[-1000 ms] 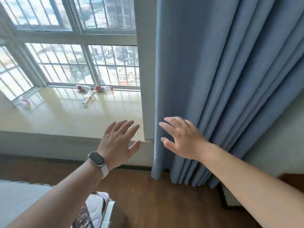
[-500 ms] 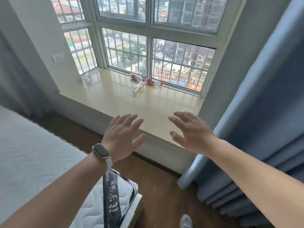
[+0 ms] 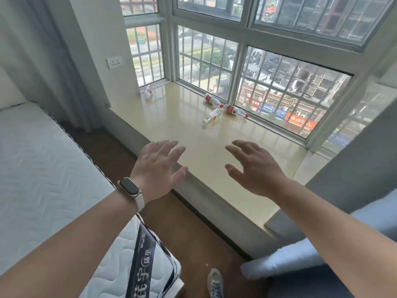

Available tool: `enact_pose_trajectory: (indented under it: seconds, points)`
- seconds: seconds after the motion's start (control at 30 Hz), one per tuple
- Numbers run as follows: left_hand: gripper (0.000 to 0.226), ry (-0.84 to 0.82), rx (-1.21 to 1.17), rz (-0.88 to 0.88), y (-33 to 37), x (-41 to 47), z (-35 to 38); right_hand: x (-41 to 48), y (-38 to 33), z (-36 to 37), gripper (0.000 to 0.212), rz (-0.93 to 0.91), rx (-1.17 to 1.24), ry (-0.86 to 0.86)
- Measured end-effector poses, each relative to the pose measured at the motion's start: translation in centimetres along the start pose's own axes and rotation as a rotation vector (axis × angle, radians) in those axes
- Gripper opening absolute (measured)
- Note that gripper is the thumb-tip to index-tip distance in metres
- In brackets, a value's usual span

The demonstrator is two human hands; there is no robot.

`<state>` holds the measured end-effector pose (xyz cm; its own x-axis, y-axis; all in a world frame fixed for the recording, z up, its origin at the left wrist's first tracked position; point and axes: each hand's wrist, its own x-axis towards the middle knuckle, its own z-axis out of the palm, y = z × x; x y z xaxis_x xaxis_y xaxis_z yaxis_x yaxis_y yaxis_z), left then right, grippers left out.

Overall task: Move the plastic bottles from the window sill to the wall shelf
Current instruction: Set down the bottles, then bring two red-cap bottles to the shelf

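Reaching forward, we hold the left hand (image 3: 160, 168) and the right hand (image 3: 255, 168) above the near edge of the window sill (image 3: 189, 138). Both are palm down, with fingers spread and nearly straight. The hands are side by side with a gap between them, and neither grips or touches anything. We note a wristband (image 3: 130, 188) on the left wrist.

Four plastic bottles lie on their sides on the sill, all well beyond the hands. Three form a group by the window frame (image 3: 238, 67):
- The first bottle (image 3: 211, 100), with a red label, lies close to the frame.
- The second bottle (image 3: 236, 111) lies just to its right, its red cap pointing right.
- The third bottle (image 3: 212, 116) lies just in front of these two.

The fourth bottle (image 3: 148, 91) lies alone in the far left corner of the sill, well apart from the group.

We see a mattress (image 3: 43, 168) at lower left, a blue curtain (image 3: 300, 254) at lower right, and a shoe (image 3: 215, 282) on the wooden floor (image 3: 193, 229) between them. A wall switch (image 3: 115, 62) sits left of the window.
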<state>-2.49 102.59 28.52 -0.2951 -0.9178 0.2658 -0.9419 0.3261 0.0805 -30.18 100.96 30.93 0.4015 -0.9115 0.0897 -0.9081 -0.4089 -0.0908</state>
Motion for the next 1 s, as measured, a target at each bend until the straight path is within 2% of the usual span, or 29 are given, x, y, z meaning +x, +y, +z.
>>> enact_pose_trajectory:
  seconds: [0.27,0.43,0.73,1.0]
  points:
    - [0.059,0.007,0.062,-0.073,1.1,9.9,2.6,9.1,7.7,0.7,0.066,-0.091,0.033,-0.009]
    - [0.059,-0.016,0.089,-0.093,1.2,13.6,2.8,12.3,10.0,0.5,0.061,-0.114,0.047,0.026]
    - [0.057,0.022,0.108,-0.103,-1.1,18.4,2.9,17.0,10.8,0.5,0.062,-0.153,0.091,0.056]
    - [0.057,0.014,0.098,-0.112,-8.3,21.6,4.7,24.1,8.9,2.4,0.058,-0.161,0.057,0.042]
